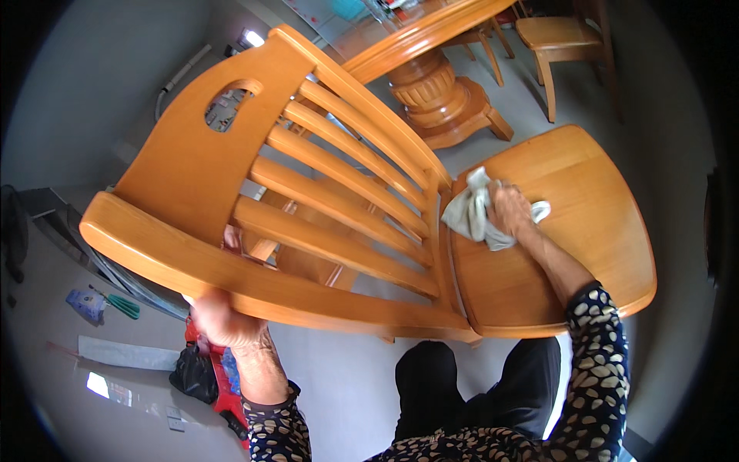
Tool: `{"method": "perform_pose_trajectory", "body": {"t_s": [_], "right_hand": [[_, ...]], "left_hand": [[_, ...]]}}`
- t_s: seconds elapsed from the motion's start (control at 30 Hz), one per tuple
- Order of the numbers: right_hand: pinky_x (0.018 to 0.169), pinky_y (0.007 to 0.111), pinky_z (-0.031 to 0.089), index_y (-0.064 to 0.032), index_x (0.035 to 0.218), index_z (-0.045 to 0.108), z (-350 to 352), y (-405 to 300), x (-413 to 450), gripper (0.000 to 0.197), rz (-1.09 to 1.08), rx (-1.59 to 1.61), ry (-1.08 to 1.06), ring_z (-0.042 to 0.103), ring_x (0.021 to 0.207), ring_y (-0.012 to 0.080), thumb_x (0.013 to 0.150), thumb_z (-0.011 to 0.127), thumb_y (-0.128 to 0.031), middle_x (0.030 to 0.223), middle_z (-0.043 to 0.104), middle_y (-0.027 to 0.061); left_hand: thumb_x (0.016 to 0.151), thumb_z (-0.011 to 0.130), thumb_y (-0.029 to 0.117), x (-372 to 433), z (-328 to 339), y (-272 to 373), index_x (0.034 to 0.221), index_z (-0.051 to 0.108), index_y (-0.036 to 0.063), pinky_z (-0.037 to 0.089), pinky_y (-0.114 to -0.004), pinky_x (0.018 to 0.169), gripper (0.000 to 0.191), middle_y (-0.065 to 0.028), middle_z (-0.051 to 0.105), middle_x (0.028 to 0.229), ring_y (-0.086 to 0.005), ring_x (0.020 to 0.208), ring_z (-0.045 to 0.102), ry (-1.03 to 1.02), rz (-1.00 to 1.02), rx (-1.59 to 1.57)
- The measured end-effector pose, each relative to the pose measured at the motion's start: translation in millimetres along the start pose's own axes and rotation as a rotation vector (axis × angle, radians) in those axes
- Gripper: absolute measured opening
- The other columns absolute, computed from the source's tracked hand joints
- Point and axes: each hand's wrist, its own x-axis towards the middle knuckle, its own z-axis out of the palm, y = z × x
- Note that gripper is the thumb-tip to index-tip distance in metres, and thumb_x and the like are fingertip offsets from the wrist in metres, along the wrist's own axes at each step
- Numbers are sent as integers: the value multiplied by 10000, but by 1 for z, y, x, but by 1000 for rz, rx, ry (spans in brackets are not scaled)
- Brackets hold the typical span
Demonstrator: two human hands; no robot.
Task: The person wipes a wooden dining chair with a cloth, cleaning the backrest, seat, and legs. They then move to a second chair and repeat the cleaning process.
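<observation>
A varnished wooden chair spans the view, its slatted backrest (346, 173) at the left and centre, its flat seat (583, 219) at the right. My right hand (509, 209) is closed on a pale grey cloth (465, 215), which lies bunched on the seat near the foot of the backrest. My left hand (225, 320) grips the near side post (173, 248) of the backrest, below its curved top rail; it is blurred, and its fingers are partly hidden behind the wood.
Beyond the chair stands a wooden table (427, 34) on a carved pedestal (430, 92), with another wooden chair (557, 34) at the upper right. A black plastic bag (195, 374) and red items are at the lower left. A blue-white packet (86, 304) lies farther left.
</observation>
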Motion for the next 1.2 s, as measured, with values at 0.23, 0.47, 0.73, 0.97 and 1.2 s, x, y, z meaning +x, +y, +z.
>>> {"method": "perform_pose_trajectory", "body": {"t_s": [0.23,0.47,0.73,0.97,1.2], "right_hand": [[734,439,396,-178,1164,564,-110,-292,-10,486,-952,965,933,460,861,332,689,665,-166,910,502,157],[825,403,397,-131,1045,629,-127,-332,75,238,-872,862,1016,497,937,273,826,549,-178,975,576,130],[833,447,461,-102,1057,646,-110,-276,155,325,-477,829,790,559,943,413,779,485,-154,1032,564,206],[964,419,418,-211,1208,566,-27,-161,185,401,-16,583,318,514,1157,311,828,443,-181,1265,542,95],[955,386,400,-90,1230,543,36,-99,123,456,340,394,-9,519,1143,338,788,430,-89,1194,573,183]], "left_hand": [[685,665,3,0,18,15,1335,344,8,341,-522,1021,725,-152,472,1220,-288,1109,484,148,-20,164],[647,662,52,-15,19,13,1335,350,16,337,-494,1015,757,-144,451,1255,-312,1150,452,232,-114,354],[635,637,280,8,34,-13,1343,345,58,388,-579,964,798,-181,464,1255,-372,1133,487,197,20,268],[623,667,192,12,25,-12,1379,293,63,306,-568,1028,853,-162,391,1324,-368,1226,389,114,-29,143],[637,636,230,13,29,-16,1353,319,44,395,-551,959,805,-192,445,1261,-371,1129,474,158,57,106]]}}
